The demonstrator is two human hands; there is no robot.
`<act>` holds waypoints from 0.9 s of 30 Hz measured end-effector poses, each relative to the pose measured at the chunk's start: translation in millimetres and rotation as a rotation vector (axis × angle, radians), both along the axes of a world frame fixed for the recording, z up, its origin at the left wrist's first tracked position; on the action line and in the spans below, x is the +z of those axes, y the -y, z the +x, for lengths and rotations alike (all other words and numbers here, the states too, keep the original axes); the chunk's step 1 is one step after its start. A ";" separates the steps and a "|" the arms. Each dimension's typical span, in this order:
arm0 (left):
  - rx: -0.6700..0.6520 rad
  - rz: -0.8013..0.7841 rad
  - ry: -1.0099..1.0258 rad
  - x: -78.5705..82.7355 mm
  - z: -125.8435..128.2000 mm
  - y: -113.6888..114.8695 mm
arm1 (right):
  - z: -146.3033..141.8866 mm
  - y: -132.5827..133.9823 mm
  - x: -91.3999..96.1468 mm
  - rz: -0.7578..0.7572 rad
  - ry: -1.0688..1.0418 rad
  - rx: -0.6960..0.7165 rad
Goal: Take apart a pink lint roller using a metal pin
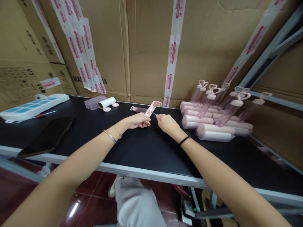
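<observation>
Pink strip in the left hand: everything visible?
The pink strip is long and narrow, seemingly plastic, with a rounded far end and small darker marks on its face. The left hand holds its near end, tilted up above the black table. A thin rod in the right hand points toward it; contact is unclear.

Left hand (pixel 139 121) grips pale pink shell (pixel 151 109); right hand (pixel 168 124) holds thin rod (pixel 153 113) close to it; pink cylinders (pixel 216 129), heart-topped translucent handles (pixel 227 114) at right of black tabletop (pixel 146 151), dark tablet (pixel 48 135) at left
</observation>
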State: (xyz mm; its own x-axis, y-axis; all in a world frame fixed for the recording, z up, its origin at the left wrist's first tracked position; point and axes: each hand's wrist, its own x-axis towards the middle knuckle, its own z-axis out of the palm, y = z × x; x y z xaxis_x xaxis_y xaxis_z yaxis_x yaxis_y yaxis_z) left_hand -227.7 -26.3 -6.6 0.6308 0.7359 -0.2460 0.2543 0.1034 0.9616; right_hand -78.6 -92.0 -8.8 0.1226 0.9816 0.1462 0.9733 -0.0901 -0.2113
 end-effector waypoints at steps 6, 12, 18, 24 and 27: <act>0.030 0.103 0.047 -4.6 -5.3 -8.0 | 6.2 3.6 3.8 0.013 0.031 -0.008; 0.125 0.330 -0.124 -5.4 -6.2 -5.8 | 10.4 5.9 8.3 0.036 0.055 -0.029; 0.136 0.441 -0.284 -3.4 -3.9 -3.7 | 7.1 7.6 7.8 0.053 0.091 -0.006; 0.099 0.362 -0.230 -1.6 -5.2 -4.5 | 4.0 13.9 11.6 0.067 0.152 0.006; 0.081 0.270 -0.212 0.9 -9.5 -3.1 | 3.5 18.2 14.6 0.093 0.204 0.018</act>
